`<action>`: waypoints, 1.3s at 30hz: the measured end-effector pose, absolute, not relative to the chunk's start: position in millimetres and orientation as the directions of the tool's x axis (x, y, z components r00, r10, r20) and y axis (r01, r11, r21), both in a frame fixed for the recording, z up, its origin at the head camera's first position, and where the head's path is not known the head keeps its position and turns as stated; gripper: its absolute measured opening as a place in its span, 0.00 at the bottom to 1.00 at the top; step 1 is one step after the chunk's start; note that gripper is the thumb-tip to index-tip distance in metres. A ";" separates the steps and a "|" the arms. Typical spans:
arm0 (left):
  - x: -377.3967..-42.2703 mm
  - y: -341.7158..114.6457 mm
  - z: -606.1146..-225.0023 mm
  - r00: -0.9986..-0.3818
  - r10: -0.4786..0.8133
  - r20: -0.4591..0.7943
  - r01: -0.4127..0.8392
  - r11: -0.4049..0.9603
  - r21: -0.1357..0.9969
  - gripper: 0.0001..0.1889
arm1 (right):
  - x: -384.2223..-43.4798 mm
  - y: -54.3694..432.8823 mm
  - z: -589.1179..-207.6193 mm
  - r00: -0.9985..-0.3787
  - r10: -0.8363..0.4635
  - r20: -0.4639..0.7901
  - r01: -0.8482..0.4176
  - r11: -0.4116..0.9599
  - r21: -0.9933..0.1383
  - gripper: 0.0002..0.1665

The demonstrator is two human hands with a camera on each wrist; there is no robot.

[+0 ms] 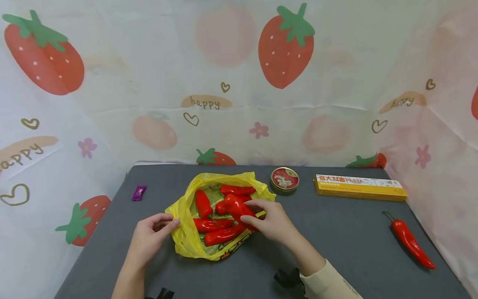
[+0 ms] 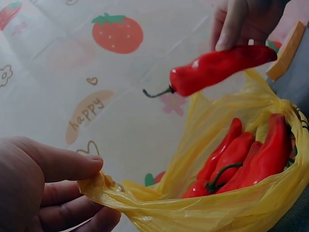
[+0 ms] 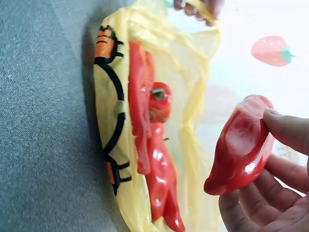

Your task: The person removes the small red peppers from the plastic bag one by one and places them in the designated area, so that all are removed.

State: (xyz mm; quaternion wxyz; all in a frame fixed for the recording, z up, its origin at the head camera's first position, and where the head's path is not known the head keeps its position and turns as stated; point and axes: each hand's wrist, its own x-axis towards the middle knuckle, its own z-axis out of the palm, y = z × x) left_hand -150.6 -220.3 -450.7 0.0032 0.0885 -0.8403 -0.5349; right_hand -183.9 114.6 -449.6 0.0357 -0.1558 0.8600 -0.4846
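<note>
**Held pepper above the yellow bag**

The yellow bag sits open near the centre of the frame. The left hand, left of centre, pinches its rim between thumb and fingers; the right hand grasps the held pepper over the mouth. By count, the greater share appears settled: several bagged peppers lie inside, the held pepper is not yet let go, and one loose pepper remains outside at lower right.

The tabletop is dark grey. A purple packet lies at left; a round tin and a yellow pasta box occupy the far edge, right of centre. Pale strawberry-printed cloth rises behind and on both sides.
</note>
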 end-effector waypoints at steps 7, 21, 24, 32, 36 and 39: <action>-151.7 -217.7 -448.3 -0.980 -0.168 -0.108 -0.171 0.430 0.887 0.21 | -177.0 136.3 -451.2 -0.973 -0.221 0.062 -0.152 0.417 -0.896 0.25; -150.2 -217.0 -448.3 -0.982 -0.161 -0.095 -0.161 0.465 0.870 0.22 | -166.2 189.6 -456.1 -0.997 -0.070 0.033 -0.064 0.504 -0.862 0.26; -150.6 -217.1 -448.5 -0.981 -0.166 -0.103 -0.170 0.467 0.868 0.23 | -163.1 199.7 -455.6 -0.998 -0.059 0.033 -0.059 0.522 -0.851 0.27; -148.8 -219.3 -448.6 -0.978 -0.182 -0.104 -0.177 0.455 0.873 0.23 | -150.9 229.6 -455.6 -0.999 0.002 0.039 -0.031 0.563 -0.826 0.30; -148.3 -219.6 -448.8 -0.981 -0.178 -0.080 -0.153 0.445 0.882 0.22 | -143.4 250.2 -458.6 -0.998 0.035 0.058 -0.024 0.605 -0.796 0.31; -148.4 -219.5 -448.5 -0.983 -0.171 -0.069 -0.139 0.443 0.886 0.21 | -137.3 265.9 -460.9 -0.996 0.075 0.047 0.010 0.628 -0.778 0.32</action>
